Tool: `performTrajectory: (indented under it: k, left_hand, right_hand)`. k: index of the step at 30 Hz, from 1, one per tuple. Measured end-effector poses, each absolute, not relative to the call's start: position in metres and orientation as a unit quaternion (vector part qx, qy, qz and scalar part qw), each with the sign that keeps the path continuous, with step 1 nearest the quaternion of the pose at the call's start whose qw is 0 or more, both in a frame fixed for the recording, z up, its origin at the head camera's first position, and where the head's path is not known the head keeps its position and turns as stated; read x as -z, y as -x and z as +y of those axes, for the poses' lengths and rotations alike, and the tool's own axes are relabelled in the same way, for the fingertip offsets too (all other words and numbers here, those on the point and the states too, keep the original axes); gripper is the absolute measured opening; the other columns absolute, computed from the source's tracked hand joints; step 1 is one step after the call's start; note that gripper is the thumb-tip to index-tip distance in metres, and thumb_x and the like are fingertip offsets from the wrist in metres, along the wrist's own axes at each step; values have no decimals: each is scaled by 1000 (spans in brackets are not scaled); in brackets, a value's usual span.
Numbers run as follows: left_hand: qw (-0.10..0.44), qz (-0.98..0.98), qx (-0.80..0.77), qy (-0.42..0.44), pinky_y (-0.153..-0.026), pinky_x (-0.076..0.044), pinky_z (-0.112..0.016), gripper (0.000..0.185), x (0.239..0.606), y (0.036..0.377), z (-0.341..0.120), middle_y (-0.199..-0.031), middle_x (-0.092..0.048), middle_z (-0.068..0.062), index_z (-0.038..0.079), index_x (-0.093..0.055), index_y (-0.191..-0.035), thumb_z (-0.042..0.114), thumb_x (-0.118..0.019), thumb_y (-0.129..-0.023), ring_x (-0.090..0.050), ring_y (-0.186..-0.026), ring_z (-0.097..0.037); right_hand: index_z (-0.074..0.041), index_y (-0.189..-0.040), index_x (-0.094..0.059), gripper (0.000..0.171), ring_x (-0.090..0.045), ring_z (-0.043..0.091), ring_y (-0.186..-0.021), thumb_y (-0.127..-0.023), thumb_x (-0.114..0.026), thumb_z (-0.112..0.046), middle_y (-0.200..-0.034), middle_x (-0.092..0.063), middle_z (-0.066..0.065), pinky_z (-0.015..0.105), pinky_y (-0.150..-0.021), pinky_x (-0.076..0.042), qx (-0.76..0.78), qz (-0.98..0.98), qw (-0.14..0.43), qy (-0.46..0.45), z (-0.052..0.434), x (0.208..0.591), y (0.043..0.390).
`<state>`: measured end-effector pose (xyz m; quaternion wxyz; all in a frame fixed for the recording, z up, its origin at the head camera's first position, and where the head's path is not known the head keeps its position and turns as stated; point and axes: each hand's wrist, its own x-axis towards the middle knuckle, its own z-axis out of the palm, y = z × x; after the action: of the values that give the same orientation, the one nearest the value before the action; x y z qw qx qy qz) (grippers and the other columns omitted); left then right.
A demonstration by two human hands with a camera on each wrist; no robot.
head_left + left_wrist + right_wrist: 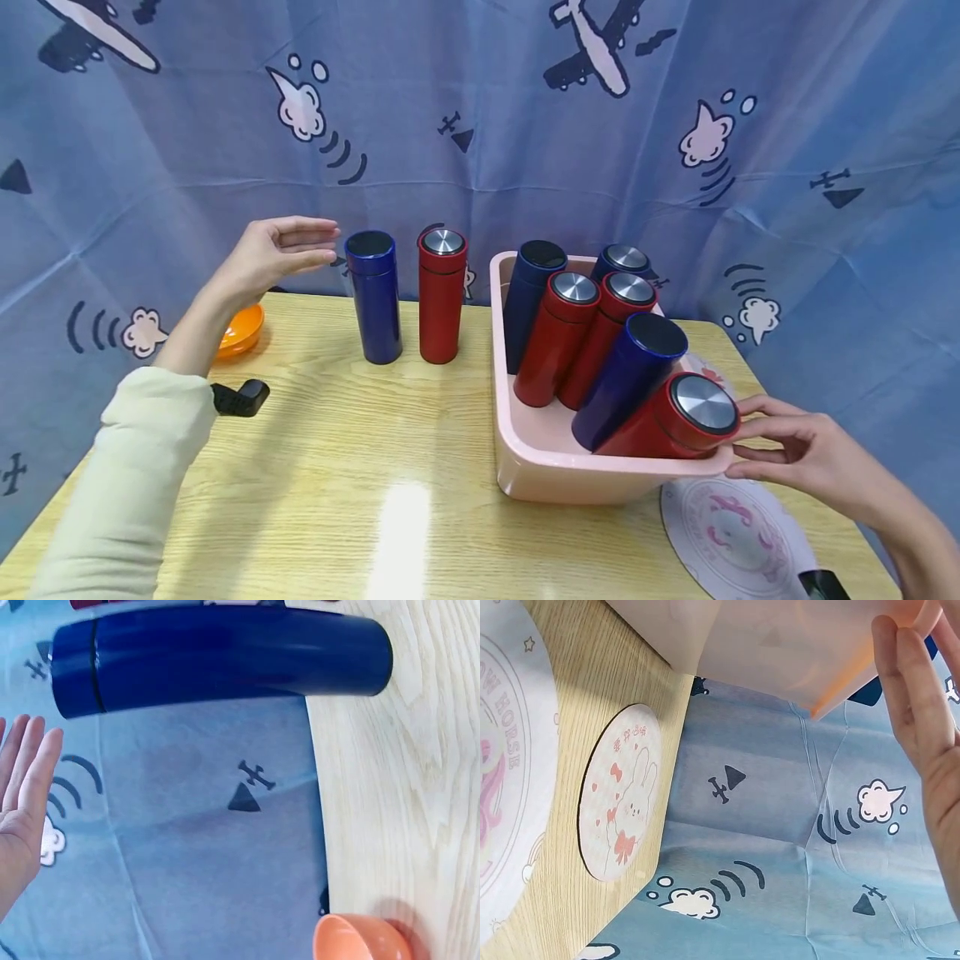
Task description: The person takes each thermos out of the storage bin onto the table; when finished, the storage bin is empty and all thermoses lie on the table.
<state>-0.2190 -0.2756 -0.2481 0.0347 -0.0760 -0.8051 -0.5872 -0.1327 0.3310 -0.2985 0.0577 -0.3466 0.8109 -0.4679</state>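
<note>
Blue flask: the bottle (378,304) stands upright on the desk (322,508), its long axis vertical, its dark-topped lid uppermost.
Left grip: the left hand's grip (277,247) is released, its fingers straight and thumb below them, holding nothing.
Gap: the blue flask lies to the right of the left fingertips, level with its upper part, just beside them and apart; the upright axis runs across the pointing fingers.
Nearer hand: the left; the right is well apart, beyond the bin.
Red flask: a second upright bottle (442,300) stands near the blue one, on its right.
Pink bin: the tub (570,482) stands farther right, holding six flasks, three red and three blue, several leaning; the front red one (671,421) tilts most.
Right grip: the right hand's grip (787,446) is at the bin's front-right rim corner; whether its fingers pinch or only touch cannot be told.
Orange bowl: (243,331) it sits behind the left forearm.
Round mats: a pink-printed one (738,542) lies by the bin, a rabbit one (622,795) near it.
Curtain: blue cloth (420,150) hangs behind.
</note>
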Motion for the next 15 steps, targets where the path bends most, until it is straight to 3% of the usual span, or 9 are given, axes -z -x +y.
performTrajectory:
  k: [10, 15]
  left_hand:
    - [11, -734, 663, 145, -82, -55, -27, 35, 245, 198, -260, -113, -69, -3, 1, -65, -120, -3, -68, -86, -66, -102, -12]
    - [-14, -720, 674, 168, -82, -55, -26, 33, 245, 190, -249, -110, -70, -3, 1, -66, -119, -4, -68, -86, -67, -101, -12]
  right_hand:
    - [6, -108, -68, 43, -62, 7, -92, -71, -64, 29, -118, -57, -3, 23, -67, -57, 501, 782, 68, 365, 330, 300, 134]
    - [8, -108, -67, 42, -62, 8, -92, -71, -63, 29, -118, -57, -2, 24, -67, -57, 513, 773, 74, 366, 329, 299, 134]
